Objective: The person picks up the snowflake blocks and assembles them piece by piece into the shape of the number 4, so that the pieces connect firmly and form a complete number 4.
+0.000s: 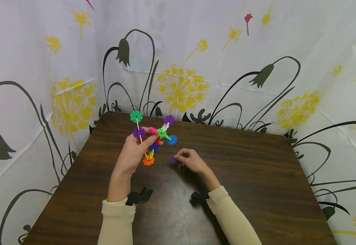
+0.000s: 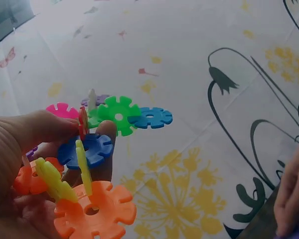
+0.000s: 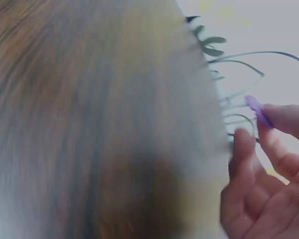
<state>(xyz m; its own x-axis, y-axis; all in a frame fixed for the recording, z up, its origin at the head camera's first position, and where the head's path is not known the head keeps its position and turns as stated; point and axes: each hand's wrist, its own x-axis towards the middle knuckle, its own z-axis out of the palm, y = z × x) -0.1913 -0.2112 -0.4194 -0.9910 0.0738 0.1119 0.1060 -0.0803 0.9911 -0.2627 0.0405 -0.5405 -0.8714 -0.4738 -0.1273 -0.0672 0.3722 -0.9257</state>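
Observation:
My left hand (image 1: 132, 153) holds up a structure of interlocking plastic discs (image 1: 161, 133), pinched between thumb and fingers. Notched discs in green, blue, purple, pink, white, red, yellow and orange branch out from it. In the left wrist view an orange disc (image 2: 94, 211) is nearest the camera, with a dark blue disc (image 2: 87, 151) behind it and a light blue disc (image 2: 150, 118) at the far right tip. My right hand (image 1: 193, 160) pinches a single purple disc (image 3: 259, 112) between thumb and forefinger, to the right of the structure and apart from it.
A dark wooden table (image 1: 257, 170) lies beneath both hands. White curtain (image 1: 220, 51) with printed flowers surrounds its back and sides. Black wrist cameras (image 1: 139, 196) are strapped at both cream sleeves (image 1: 233, 214).

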